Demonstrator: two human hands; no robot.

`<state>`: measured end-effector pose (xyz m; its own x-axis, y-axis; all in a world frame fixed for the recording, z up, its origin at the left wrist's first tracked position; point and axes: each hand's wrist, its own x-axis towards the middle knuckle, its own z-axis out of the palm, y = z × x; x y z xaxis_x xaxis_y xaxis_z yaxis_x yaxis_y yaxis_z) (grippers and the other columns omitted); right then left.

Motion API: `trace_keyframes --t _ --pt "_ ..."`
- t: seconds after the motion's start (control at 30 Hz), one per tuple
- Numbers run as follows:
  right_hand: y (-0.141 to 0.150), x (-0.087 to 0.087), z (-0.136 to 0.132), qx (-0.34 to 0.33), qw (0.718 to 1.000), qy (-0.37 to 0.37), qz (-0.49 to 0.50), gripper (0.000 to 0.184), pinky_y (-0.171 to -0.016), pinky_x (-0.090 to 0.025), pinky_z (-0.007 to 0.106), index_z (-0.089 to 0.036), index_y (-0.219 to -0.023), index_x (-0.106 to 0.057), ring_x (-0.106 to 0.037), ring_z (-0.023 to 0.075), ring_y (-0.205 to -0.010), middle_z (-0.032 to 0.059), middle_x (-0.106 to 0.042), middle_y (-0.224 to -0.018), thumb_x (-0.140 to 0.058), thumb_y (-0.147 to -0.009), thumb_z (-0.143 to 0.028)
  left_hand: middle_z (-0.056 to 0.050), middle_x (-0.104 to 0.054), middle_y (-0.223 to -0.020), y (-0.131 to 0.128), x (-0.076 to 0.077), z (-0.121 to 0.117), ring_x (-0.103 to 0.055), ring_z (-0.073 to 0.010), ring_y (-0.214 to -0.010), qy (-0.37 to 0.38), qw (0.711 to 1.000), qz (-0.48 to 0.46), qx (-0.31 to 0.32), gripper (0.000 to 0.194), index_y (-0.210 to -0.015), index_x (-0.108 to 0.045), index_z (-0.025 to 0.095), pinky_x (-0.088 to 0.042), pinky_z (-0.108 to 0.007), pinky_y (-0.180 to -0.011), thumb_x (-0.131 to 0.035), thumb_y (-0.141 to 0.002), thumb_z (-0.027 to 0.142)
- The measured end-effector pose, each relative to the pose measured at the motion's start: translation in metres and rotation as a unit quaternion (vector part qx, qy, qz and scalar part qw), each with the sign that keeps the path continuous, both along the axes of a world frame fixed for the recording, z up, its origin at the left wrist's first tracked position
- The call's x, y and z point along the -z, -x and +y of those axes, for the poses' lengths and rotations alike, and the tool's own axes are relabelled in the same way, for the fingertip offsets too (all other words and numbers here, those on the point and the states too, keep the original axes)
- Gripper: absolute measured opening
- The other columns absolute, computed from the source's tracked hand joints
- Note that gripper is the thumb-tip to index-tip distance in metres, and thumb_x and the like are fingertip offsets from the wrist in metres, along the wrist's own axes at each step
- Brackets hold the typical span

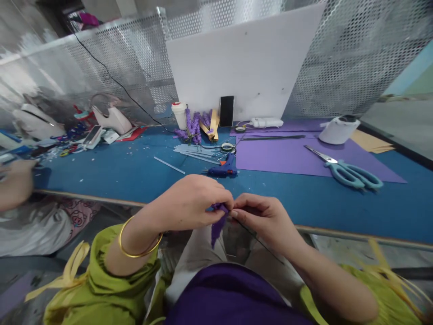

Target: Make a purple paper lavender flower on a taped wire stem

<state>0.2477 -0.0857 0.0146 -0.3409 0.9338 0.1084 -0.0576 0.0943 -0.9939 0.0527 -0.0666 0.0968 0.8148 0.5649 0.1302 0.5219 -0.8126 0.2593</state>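
My left hand (192,201) and my right hand (262,216) meet over my lap, just in front of the table's near edge. Both pinch a small purple strip (216,228) that hangs down between them. A thin dark wire (260,243) runs from my right fingers down toward my lap. My left wrist wears a gold bangle (137,246). Purple fabric (233,293) lies on my lap.
On the blue table (135,171) lie a blue glue gun (223,169), teal scissors (352,174) on a purple sheet (287,158), a white tape roll (338,130), purple flower pieces (192,126) and a phone (226,111) against a white board. Another person's hand (15,183) works at the far left.
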Motion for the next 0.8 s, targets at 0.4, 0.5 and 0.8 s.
trace_keyframes --t 0.4,0.5,0.8 --pt "-0.010 0.015 -0.013 0.009 0.996 0.084 0.032 0.022 -0.062 -0.049 0.026 -0.017 -0.073 -0.071 -0.060 0.0133 -0.061 0.0008 -0.065 -0.068 -0.081 -0.068 -0.036 0.002 -0.065 -0.074 -0.020 0.013 -0.002 -0.058 -0.0146 -0.066 0.027 0.999 0.046 -0.008 0.023 -0.105 -0.058 0.022 -0.034 -0.024 -0.058 -0.055 -0.083 0.015" --pt "-0.013 0.018 -0.012 0.005 0.997 0.073 0.030 0.021 -0.059 -0.047 0.026 -0.017 -0.069 -0.070 -0.058 0.0127 -0.058 -0.0001 -0.063 -0.064 -0.081 -0.067 -0.034 0.001 -0.066 -0.073 -0.023 0.015 0.002 -0.059 -0.0153 -0.066 0.046 0.998 0.030 0.001 0.024 -0.103 -0.059 0.022 -0.034 -0.025 -0.058 -0.054 -0.081 0.013" --pt "-0.019 0.026 0.001 0.138 0.960 0.170 0.173 0.022 -0.050 -0.043 0.020 -0.017 -0.069 -0.074 -0.056 0.0079 -0.050 0.0001 -0.065 -0.061 -0.087 -0.060 -0.033 -0.007 -0.071 -0.095 -0.041 0.082 -0.001 -0.065 -0.0172 -0.088 0.388 0.773 -0.466 -0.186 0.030 -0.100 -0.065 0.014 -0.051 -0.030 -0.084 -0.059 -0.089 0.041"
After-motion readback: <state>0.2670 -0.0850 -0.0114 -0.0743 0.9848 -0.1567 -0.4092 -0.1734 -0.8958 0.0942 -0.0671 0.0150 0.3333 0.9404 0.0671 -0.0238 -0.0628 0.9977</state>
